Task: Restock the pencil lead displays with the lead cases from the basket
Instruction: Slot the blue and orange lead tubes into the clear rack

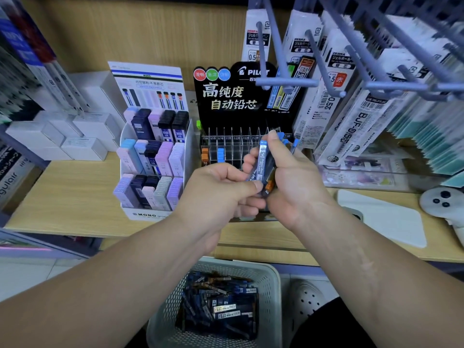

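My right hand (291, 182) grips a bunch of several lead cases (266, 167) with blue and orange caps, upright in front of the black Pilot display (233, 96). My left hand (221, 194) pinches the lower end of the front blue-capped case in that bunch. Behind the hands, the display's clear slotted rack (226, 149) holds a few orange and blue cases at its left. Below, the white perforated basket (271, 275) sits on the floor, holding many dark blue lead cases (221, 302).
A white Mono display (150, 156) full of flat lead cases stands left of the Pilot rack on the wooden shelf (75, 197). Grey peg hooks (288, 81) with hanging refill packs jut out at upper right. A white controller (442, 202) lies at far right.
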